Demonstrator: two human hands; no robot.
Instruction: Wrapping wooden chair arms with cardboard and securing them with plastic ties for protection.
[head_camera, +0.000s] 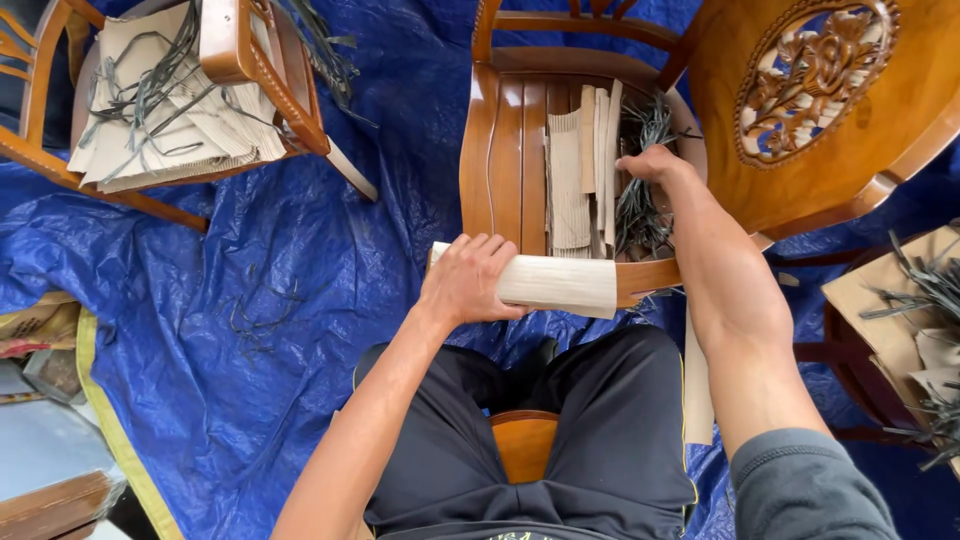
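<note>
Your one head camera looks steeply down from close above your lap, facing the wooden chair seat (505, 150) at upper centre of the frame.

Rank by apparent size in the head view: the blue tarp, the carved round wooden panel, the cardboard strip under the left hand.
1. blue tarp, by far the largest.
2. carved round wooden panel, though cut off by the frame.
3. cardboard strip under the left hand.

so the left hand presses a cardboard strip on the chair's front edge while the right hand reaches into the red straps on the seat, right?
Not quite: the head view shows the straps are dark grey-green, not red. The left hand does press the cardboard strip on the chair, and the right hand reaches into them.
</note>
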